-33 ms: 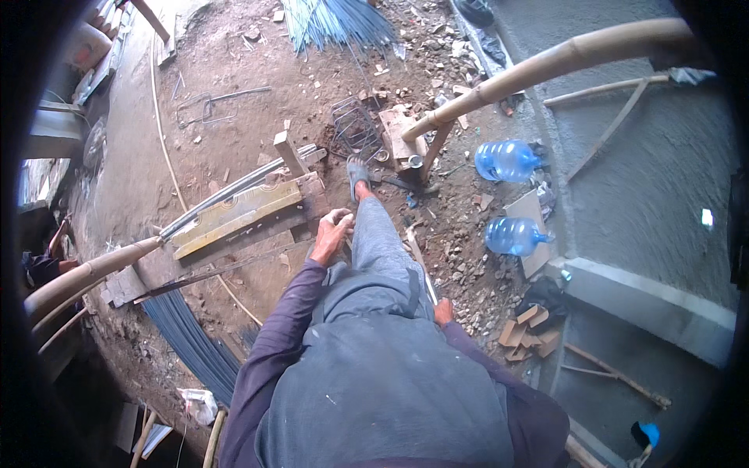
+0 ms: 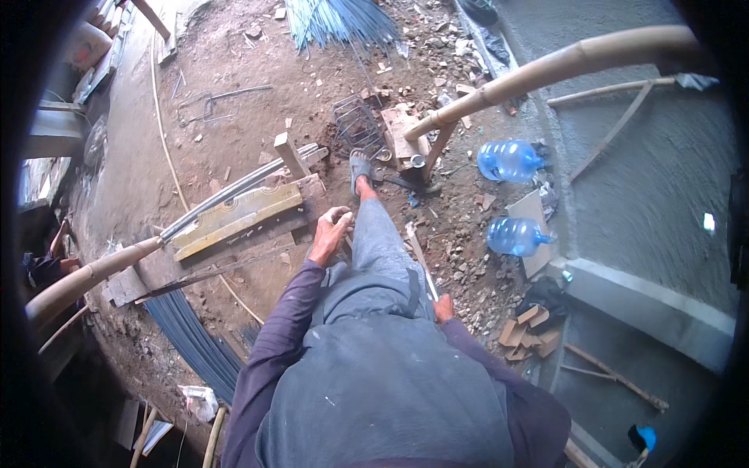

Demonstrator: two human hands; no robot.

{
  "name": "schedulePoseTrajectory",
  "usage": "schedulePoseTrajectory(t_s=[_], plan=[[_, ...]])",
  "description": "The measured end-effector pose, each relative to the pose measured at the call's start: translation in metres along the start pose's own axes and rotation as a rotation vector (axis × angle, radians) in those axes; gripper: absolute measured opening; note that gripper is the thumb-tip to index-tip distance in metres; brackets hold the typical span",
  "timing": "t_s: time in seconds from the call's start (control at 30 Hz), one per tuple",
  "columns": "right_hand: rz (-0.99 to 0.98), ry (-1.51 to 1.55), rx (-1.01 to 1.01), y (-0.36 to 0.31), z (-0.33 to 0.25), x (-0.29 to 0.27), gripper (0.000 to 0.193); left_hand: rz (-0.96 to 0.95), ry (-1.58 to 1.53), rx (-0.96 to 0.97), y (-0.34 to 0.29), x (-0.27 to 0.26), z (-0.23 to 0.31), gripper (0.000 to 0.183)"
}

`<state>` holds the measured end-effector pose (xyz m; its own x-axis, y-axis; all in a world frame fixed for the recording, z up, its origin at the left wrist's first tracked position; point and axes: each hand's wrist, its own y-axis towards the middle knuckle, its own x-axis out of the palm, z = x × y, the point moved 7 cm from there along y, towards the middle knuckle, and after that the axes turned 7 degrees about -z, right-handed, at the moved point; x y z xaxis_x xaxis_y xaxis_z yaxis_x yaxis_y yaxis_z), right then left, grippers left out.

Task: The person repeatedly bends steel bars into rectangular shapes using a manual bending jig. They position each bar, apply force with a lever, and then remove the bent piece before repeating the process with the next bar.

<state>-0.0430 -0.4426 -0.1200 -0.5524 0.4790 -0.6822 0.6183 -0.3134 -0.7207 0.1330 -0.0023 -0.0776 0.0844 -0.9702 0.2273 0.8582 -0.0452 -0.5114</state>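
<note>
My left hand (image 2: 331, 235) is raised in front of my left thigh, beside the wooden bench. Its fingers are curled together, and whatever may be in them is too small to make out. Low by my right hip, my right hand (image 2: 443, 309) is closed around the lower end of a long thin stick-like tool (image 2: 420, 257). That tool has a tan far end and a pale shaft, and slants forward past my knee. A patterned yellowish board (image 2: 238, 222) lies on the wooden bench (image 2: 310, 187) left of my left hand, next to grey metal bars (image 2: 234, 189).
Ahead, a bent-wire frame (image 2: 359, 126) lies near a wooden block (image 2: 403, 129) and a bamboo pole (image 2: 554, 69). Two blue water jugs (image 2: 509, 161) sit at right. Bundled rods (image 2: 195, 339) lie at lower left. Rubble covers the dirt; a person's arm (image 2: 69, 265) shows far left.
</note>
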Motion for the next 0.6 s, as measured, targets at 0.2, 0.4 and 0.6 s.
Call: schedulePoseTrajectory(t_s=[0.2,0.4,0.6], plan=[[-0.117,-0.051,-0.118,0.14,-0.116,-0.019,0.047,0.095,-0.014,-0.073,0.079,-0.008,0.047,0.032],[-0.256,0.047,-0.055,0.336,-0.237,0.004,0.053,0.194,-0.39,-0.428,0.33,0.011,-0.027,0.031],[-0.355,0.061,0.129,0.424,-0.269,0.036,0.05,0.177,-0.236,-0.342,0.666,-0.012,-0.149,0.026]])
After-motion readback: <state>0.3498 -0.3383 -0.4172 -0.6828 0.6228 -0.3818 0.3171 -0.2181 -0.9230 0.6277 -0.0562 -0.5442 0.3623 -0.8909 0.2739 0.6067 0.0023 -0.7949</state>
